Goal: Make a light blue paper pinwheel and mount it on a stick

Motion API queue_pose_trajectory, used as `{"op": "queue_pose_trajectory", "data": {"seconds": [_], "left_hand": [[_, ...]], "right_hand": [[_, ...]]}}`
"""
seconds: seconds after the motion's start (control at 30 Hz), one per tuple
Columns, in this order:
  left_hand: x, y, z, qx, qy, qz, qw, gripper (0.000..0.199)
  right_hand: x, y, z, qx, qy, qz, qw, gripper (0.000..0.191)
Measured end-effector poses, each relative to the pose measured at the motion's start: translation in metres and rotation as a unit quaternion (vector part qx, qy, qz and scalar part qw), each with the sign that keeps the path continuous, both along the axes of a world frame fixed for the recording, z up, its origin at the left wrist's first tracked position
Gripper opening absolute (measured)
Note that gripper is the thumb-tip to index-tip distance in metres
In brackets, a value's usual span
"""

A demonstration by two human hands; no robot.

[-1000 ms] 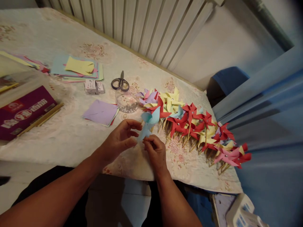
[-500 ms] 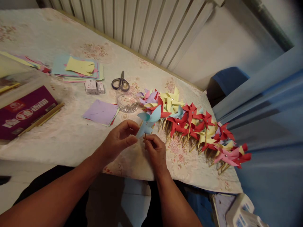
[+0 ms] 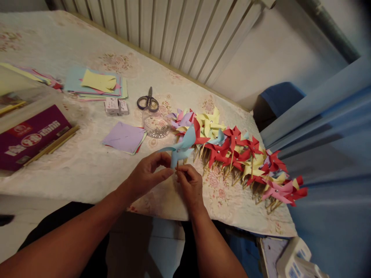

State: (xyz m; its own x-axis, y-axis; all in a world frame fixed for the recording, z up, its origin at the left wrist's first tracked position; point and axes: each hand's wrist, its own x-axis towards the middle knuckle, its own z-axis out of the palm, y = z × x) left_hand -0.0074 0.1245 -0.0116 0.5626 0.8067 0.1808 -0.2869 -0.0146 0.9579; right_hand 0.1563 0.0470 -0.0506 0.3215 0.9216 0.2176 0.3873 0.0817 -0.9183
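Note:
A light blue paper pinwheel (image 3: 183,146) on a wooden stick stands upright over the near part of the table. My right hand (image 3: 191,184) pinches the stick just below the blades. Just left of the blades is my left hand (image 3: 149,170), thumb and fingers curved apart with a gap between them; whether a fingertip touches the paper I cannot tell. Beyond the hands, many finished pinwheels (image 3: 236,160) in red, yellow, pink, purple and blue lie in a row to the right. A clear round dish (image 3: 157,127) of small metal pins sits behind the blue pinwheel.
Purple paper squares (image 3: 124,137) lie left of the dish. Scissors (image 3: 148,102), two small boxes (image 3: 116,106) and a stack of coloured paper (image 3: 77,79) are farther back. A purple-labelled box (image 3: 34,135) stands at left with wooden sticks (image 3: 52,144) beside it. A radiator (image 3: 162,31) borders the table.
The blue pinwheel's blades have turned on the stick, one now reaching left over my left hand. My left hand has shifted slightly right; my right hand keeps its place.

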Motion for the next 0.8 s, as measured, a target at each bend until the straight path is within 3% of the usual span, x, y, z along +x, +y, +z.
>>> {"op": "queue_pose_trajectory", "data": {"seconds": [0.57,0.8], "left_hand": [[0.013,-0.001,-0.012,-0.039,0.03,0.03,0.998,0.024],[0.003,0.008,-0.007,-0.073,0.094,0.047,0.992,0.021]], "right_hand": [[-0.004,0.0,0.0,0.004,0.008,0.011,1.0,0.009],[0.001,0.0,-0.003,0.002,0.037,0.001,0.999,0.01]]}}
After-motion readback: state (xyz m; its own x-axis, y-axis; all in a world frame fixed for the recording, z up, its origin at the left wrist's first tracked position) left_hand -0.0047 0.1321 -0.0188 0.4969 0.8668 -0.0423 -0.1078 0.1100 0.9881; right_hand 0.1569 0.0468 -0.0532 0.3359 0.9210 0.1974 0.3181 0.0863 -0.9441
